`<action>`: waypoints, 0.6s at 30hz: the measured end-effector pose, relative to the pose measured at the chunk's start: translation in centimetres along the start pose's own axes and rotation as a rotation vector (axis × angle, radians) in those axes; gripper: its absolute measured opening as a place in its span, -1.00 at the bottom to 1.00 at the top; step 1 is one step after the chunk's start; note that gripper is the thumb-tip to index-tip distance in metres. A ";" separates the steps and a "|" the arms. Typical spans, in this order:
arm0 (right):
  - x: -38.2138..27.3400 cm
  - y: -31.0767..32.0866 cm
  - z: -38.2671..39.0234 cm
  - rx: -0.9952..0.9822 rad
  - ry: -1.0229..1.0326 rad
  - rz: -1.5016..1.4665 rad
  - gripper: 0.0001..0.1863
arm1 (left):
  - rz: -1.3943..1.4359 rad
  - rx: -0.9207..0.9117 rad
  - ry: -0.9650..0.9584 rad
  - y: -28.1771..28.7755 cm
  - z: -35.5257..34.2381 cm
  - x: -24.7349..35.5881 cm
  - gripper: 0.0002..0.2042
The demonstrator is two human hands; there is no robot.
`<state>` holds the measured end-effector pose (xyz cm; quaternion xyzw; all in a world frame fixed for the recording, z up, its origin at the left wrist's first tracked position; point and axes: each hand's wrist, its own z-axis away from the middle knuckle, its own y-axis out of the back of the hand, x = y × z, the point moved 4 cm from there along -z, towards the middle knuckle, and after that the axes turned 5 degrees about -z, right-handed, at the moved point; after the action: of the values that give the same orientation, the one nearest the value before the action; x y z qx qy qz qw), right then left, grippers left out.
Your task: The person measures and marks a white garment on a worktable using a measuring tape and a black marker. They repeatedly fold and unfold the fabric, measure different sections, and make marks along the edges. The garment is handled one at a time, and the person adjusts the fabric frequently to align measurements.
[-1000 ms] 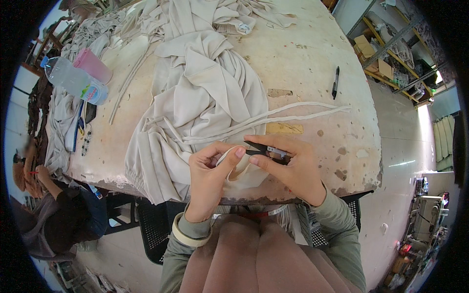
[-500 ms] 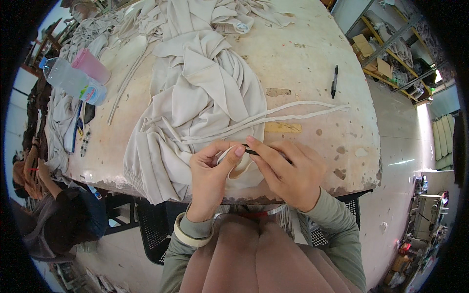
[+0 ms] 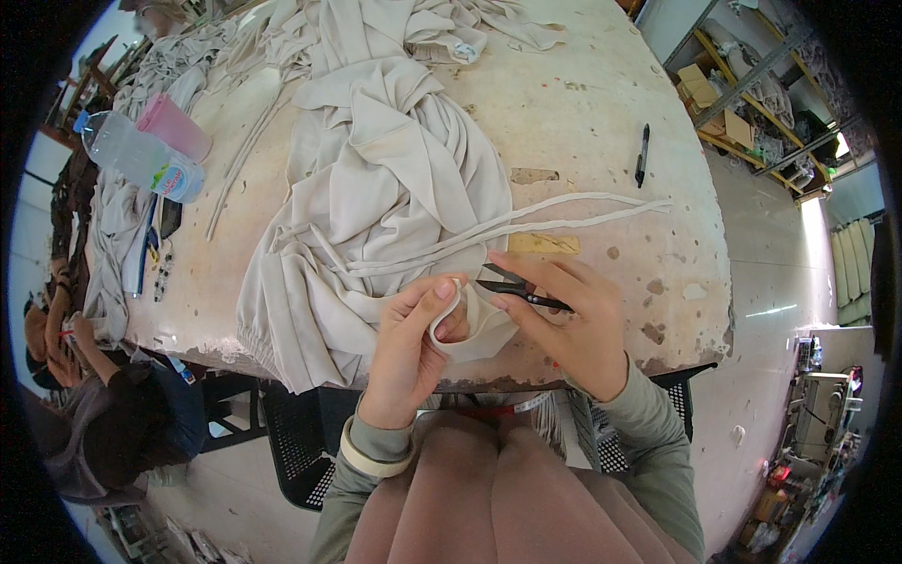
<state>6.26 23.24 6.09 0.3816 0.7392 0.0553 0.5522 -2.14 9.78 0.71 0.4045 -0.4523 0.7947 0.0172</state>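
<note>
My left hand pinches a cream fabric band between thumb and fingers, its loop hanging toward the right. Just right of it, my right hand grips black thread snips, whose blades stand apart and point left toward the band. Behind both hands lies a heap of pale beige garment fabric, with long narrow cords running from it across the table to the right.
Worktable holds a pen, water bottle, pink container and more fabric. A co-worker is at the lower left, handling brown material. Shelving stands at upper right.
The snips have parted from the band and their blades have opened. My left hand has moved slightly right and turned, still pinching the band, whose loop now shows more.
</note>
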 end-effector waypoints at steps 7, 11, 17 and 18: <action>-0.7 -0.3 0.1 0.055 0.119 0.131 -0.54 | 0.122 -0.017 0.138 -0.2 0.0 -0.9 -0.80; -0.8 -0.3 0.1 0.050 0.128 0.148 -0.54 | 0.136 -0.032 0.158 -0.3 -0.1 -0.9 -0.79; -1.0 -0.3 0.1 0.047 0.098 0.127 -0.55 | 0.129 -0.049 0.167 -0.3 -0.2 -0.8 -0.78; -1.0 -0.2 0.1 0.050 0.101 0.125 -0.54 | 0.124 -0.047 0.165 -0.3 -0.3 -0.8 -0.79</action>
<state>6.28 22.43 6.71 0.4376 0.7420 0.0905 0.4998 -1.63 10.42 0.32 0.3085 -0.4920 0.8139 0.0146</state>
